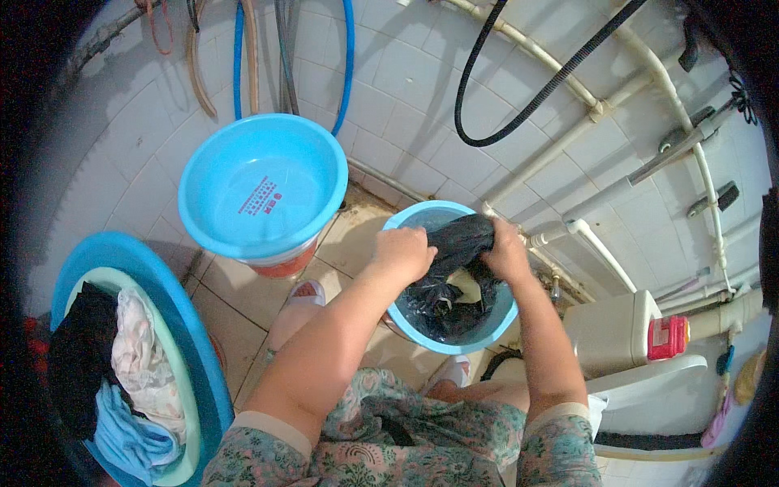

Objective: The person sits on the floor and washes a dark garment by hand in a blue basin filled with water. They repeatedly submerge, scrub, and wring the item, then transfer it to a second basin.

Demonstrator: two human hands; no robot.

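Observation:
Both hands grip a dark wet piece of clothing [461,243] above a light blue basin [398,321]. My left hand [406,258] is closed on its left side, knuckles up. On the other side my right hand [507,252] holds the cloth with fingers wrapped round it. The garment's lower part hangs down into the basin, where more dark fabric lies in water. A pale patch shows among the dark folds. The kind of garment cannot be made out.
To the left, a larger blue basin [324,154] stands on a red bucket [286,265]. Nearer, a pale green basin [188,406] with black, white and blue clothes sits inside another blue tub [213,381]. A toilet [649,390] is at right; pipes and a black hose [519,122] line the wall.

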